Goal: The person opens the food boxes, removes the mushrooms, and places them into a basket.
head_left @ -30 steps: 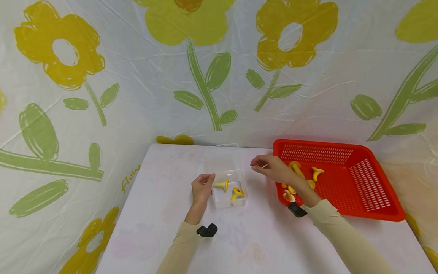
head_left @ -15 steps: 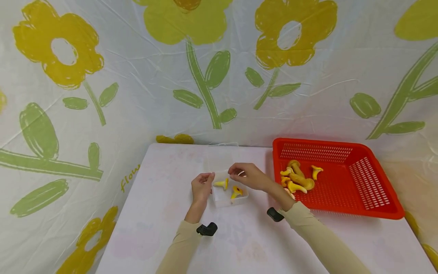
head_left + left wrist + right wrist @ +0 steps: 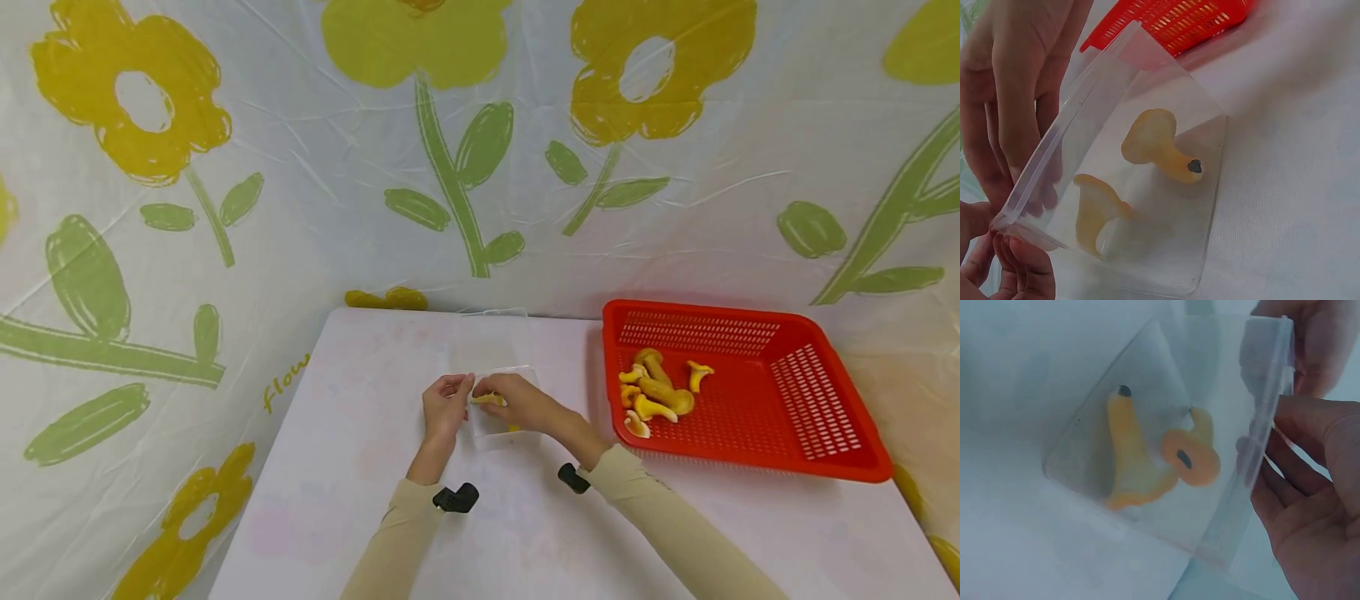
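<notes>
A small clear plastic box (image 3: 504,442) stands on the table in the head view, its lid folded back behind it. My left hand (image 3: 442,410) pinches the box's rim at the left corner. My right hand (image 3: 521,404) hangs over the box, its curved fingers dipping inside the rim. Two yellow chanterelle mushrooms lie on the box floor. In the left wrist view, one mushroom (image 3: 1150,140) shows a dark patch on its stem end, and the other mushroom (image 3: 1092,209) lies nearer my left hand. Nothing shows between my right fingers, whose tips appear through the cloudy wall.
A red perforated basket (image 3: 851,400) stands at the right of the table (image 3: 330,467). Several brown and yellow mushrooms (image 3: 660,398) lie along its left side. A flower-printed cloth (image 3: 315,150) hangs behind and to the left.
My right hand has moved left from beside the red basket to over the clear box, its fingers now inside the rim. My left hand has stayed at the box's corner.
</notes>
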Demonstrator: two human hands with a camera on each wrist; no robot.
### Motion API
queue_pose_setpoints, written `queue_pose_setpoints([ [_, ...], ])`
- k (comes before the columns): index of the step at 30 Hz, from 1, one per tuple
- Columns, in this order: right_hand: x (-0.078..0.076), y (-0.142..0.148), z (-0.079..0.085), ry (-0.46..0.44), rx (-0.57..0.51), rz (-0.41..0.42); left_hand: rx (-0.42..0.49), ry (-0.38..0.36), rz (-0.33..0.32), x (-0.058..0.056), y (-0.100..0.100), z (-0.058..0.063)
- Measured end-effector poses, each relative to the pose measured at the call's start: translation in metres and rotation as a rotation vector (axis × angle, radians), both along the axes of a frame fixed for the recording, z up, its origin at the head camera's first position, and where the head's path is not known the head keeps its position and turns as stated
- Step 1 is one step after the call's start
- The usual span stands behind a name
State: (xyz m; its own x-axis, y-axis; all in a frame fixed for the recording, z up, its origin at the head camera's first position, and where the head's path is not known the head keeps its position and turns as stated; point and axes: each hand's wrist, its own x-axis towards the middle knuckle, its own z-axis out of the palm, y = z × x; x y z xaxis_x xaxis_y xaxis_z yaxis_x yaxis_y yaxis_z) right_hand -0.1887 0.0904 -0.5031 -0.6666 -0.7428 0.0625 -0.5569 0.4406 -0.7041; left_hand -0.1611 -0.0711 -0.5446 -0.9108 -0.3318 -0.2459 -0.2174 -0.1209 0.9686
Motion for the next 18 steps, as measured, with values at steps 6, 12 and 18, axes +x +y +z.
queue_pose_setpoints([
  [6,0.002,-0.008,-0.008,0.070,0.109,0.021,0.009,0.002,-0.001,0.000,0.001,0.001],
  [12,0.006,-0.011,-0.012,0.149,0.192,-0.003,0.004,0.003,-0.012,0.000,0.000,-0.001],
  [18,0.010,-0.013,-0.009,0.175,0.252,-0.028,-0.003,-0.012,0.003,0.000,0.002,0.001],
])
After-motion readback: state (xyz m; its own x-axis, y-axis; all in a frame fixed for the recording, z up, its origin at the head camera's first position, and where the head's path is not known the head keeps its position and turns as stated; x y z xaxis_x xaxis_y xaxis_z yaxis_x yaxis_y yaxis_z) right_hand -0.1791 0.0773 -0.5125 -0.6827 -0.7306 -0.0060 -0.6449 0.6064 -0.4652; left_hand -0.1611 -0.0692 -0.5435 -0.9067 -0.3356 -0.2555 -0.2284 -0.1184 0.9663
